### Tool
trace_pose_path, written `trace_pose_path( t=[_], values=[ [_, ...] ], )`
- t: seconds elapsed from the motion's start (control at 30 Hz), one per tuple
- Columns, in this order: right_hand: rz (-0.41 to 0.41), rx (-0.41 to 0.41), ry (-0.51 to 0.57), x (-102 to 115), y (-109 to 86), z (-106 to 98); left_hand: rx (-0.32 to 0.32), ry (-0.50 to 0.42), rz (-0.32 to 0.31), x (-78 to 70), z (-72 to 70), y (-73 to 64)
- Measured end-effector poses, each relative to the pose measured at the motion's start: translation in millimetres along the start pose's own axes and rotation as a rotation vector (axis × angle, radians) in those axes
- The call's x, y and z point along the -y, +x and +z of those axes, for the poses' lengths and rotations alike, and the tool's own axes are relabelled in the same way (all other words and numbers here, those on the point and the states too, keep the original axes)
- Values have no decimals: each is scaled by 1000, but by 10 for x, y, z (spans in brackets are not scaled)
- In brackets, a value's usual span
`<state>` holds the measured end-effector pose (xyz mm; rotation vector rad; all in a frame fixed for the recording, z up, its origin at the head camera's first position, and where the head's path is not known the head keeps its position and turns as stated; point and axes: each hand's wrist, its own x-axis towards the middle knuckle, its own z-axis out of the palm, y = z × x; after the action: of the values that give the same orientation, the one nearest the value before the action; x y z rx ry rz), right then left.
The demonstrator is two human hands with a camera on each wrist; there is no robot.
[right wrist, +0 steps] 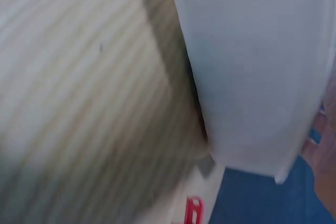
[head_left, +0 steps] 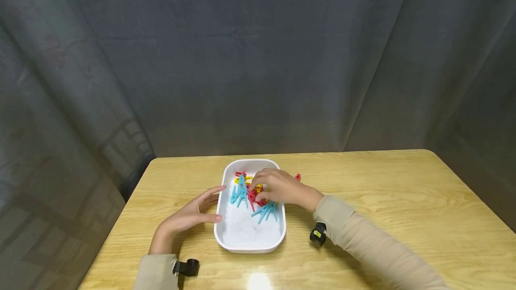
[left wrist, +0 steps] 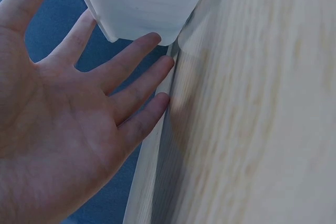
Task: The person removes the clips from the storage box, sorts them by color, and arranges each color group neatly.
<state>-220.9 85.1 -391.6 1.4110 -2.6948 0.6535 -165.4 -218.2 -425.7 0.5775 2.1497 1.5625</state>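
Note:
A white tray [head_left: 250,239] holds a jumble of clothespins: light blue clothespins [head_left: 242,190] at its left, another light blue cluster [head_left: 267,211] at its right, with red clothespins [head_left: 251,196] and yellow ones between. My right hand [head_left: 278,187] reaches over the right rim, fingers bent down and thumb apart from them, among the red and yellow clothespins. In the right wrist view, the tray wall [right wrist: 252,77] hides most of that hand. At the tray's left side is my left hand [head_left: 189,214], fingers extended and spread, fingertips by the rim; its palm [left wrist: 63,124] faces the left wrist camera.
A red clothespin [head_left: 297,176] lies on the wooden table [head_left: 363,182], outside the tray beyond my right wrist. Dark grey curtains [head_left: 250,66] hang behind the table and at both sides. Each sleeve carries a small black wrist camera [head_left: 189,267].

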Motion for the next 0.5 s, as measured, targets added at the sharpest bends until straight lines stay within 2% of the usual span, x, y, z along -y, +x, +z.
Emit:
trace_pose_path(
  t=[0.27, 0.4, 0.5],
  values=[
    [125, 48, -2, 96, 53, 200, 23, -8, -11, -19, 5, 4],
    [154, 32, -39, 84, 60, 252, 30, -8, -3, -19, -3, 19],
    [167, 50, -80, 82, 67, 286, 32, -3, 4, 4, -10, 18]
  ],
)
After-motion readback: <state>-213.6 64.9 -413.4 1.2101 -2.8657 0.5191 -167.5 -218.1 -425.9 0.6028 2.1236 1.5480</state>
